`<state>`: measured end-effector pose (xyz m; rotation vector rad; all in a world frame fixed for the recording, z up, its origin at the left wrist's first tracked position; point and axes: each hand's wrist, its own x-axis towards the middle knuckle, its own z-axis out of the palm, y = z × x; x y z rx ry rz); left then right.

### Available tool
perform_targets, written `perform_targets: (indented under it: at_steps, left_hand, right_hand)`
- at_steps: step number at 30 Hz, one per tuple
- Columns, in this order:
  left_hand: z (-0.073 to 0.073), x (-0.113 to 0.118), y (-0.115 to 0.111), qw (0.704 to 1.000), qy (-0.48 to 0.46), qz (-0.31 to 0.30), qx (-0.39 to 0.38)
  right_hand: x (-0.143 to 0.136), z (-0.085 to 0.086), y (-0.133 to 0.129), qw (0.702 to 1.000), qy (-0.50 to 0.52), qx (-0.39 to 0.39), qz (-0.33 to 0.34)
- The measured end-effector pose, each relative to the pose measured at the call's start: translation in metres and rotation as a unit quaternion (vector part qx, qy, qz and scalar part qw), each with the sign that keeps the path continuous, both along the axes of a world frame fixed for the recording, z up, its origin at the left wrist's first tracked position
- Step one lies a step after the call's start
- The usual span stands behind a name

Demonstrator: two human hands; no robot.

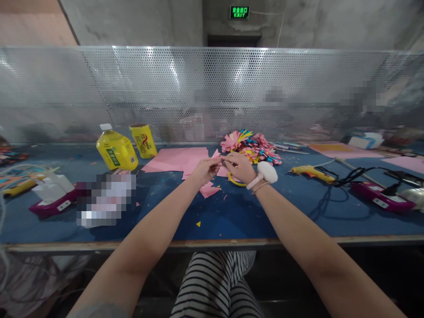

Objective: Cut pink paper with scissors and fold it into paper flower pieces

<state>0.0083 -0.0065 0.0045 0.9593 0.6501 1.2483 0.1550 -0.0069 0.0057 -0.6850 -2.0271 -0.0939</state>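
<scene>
My left hand [204, 169] pinches a small piece of pink paper [216, 154] over the middle of the blue table [232, 216]. My right hand [239, 166] holds yellow-handled scissors [236, 180] with the blades at that paper. A white fluffy band sits on my right wrist. Pink scraps [209, 190] lie just under my hands. Flat pink sheets [179, 160] lie to the left, behind my left hand. A heap of pink and multicoloured paper flowers [252, 145] lies just beyond my right hand.
A yellow bottle [115, 150] and a yellow can [143, 140] stand at the back left. A yellow glue gun [310, 172] with black cable lies to the right, near a purple box [380, 196]. Another purple box [53, 204] sits at left. A perforated metal screen [212, 88] closes the table's back.
</scene>
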Motion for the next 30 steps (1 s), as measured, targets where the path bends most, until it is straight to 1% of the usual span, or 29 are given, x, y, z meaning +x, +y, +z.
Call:
perform_targets:
  at_steps: [3, 6, 7, 9, 11, 13, 14, 15, 17, 18, 20, 25, 30]
  left_hand:
    - [0.000, -0.001, 0.002, 1.000, -0.009, 0.009, -0.006]
    - [-0.002, -0.002, 0.004, 1.000, 0.006, 0.009, 0.006]
    - [-0.002, -0.001, 0.004, 1.000, 0.017, 0.007, 0.016]
    - [-0.003, 0.000, 0.002, 0.998, 0.041, 0.002, 0.040]
    - [-0.003, 0.001, -0.001, 0.996, 0.061, 0.001, 0.058]
    - [-0.002, 0.003, -0.004, 0.995, 0.077, 0.001, 0.066]
    - [-0.001, 0.004, -0.006, 0.994, 0.085, 0.000, 0.069]
    - [-0.001, 0.005, -0.008, 0.993, 0.095, -0.002, 0.073]
    - [0.000, 0.005, -0.010, 0.990, 0.114, -0.011, 0.084]
    - [0.001, 0.005, -0.011, 0.988, 0.122, -0.018, 0.089]
    - [0.001, 0.004, -0.011, 0.986, 0.132, -0.031, 0.094]
    - [0.000, 0.003, -0.008, 0.986, 0.134, -0.047, 0.084]
    - [0.000, 0.001, -0.008, 0.989, 0.115, -0.066, 0.071]
  right_hand:
    - [0.001, -0.002, 0.002, 1.000, -0.025, 0.011, 0.012]
    - [-0.001, -0.003, 0.002, 1.000, 0.000, -0.017, 0.024]
    - [-0.002, -0.003, 0.001, 0.998, 0.027, -0.042, 0.026]
    - [-0.004, -0.003, 0.000, 0.987, 0.094, -0.122, 0.037]
    - [-0.007, -0.003, -0.001, 0.963, 0.146, -0.219, 0.051]
    - [-0.009, -0.003, -0.001, 0.945, 0.158, -0.282, 0.052]
    - [-0.010, -0.003, -0.002, 0.945, 0.146, -0.289, 0.045]
    - [-0.009, -0.003, -0.002, 0.951, 0.128, -0.279, 0.034]
    - [-0.008, -0.003, -0.001, 0.966, 0.089, -0.241, 0.015]
    - [-0.007, -0.003, -0.001, 0.971, 0.074, -0.228, 0.012]
    - [-0.005, -0.003, 0.000, 0.971, 0.063, -0.228, 0.025]
    - [-0.004, -0.004, 0.001, 0.953, 0.085, -0.279, 0.078]
    - [-0.005, -0.005, 0.002, 0.913, 0.123, -0.365, 0.132]
